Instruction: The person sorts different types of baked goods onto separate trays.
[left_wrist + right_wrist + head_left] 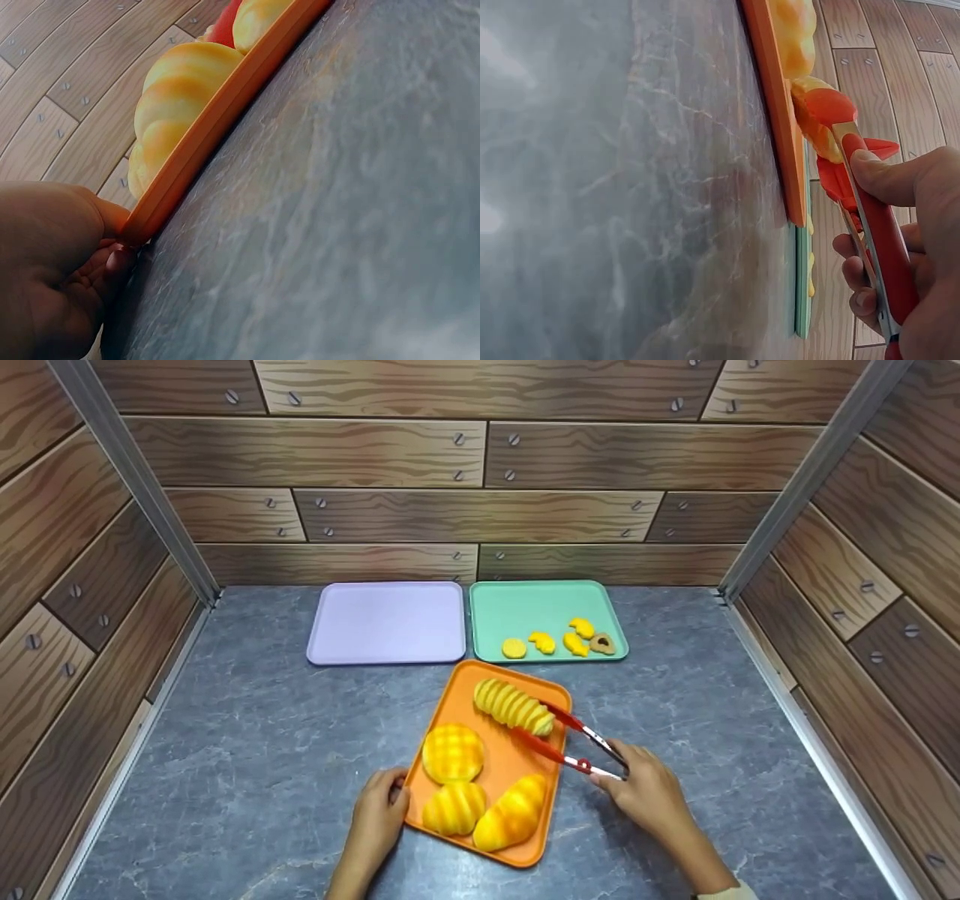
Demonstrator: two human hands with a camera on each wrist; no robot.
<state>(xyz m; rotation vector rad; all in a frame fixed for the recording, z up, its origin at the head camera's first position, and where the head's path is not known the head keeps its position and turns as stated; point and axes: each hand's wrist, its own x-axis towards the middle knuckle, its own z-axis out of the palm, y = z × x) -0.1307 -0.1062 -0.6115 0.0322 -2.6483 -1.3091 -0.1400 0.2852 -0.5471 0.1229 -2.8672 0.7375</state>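
Note:
My right hand (pixel 651 789) holds red-tipped metal tongs (pixel 881 232), thumb on one arm and fingers round the other. The tongs' red tips lie on either side of a ridged, spiral-looking toy bread (pixel 513 706) at the far end of the orange tray (pixel 517 851). With thumb and fingers my left hand (pixel 379 811) pinches the tray's near left edge, as the left wrist view also shows. Also on this tray are a round checkered bun (pixel 453 754), a striped roll (pixel 454 808) and a longer golden bread (pixel 511 814).
Behind the orange tray lie a bare lilac tray (pixel 387 622) and a green tray (pixel 540 604). Several small yellow pieces (pixel 575 643) and a brown holed piece (pixel 602 643) sit on the green one. Wood-patterned walls (pixel 480 450) enclose the grey table (pixel 247 750) on three sides.

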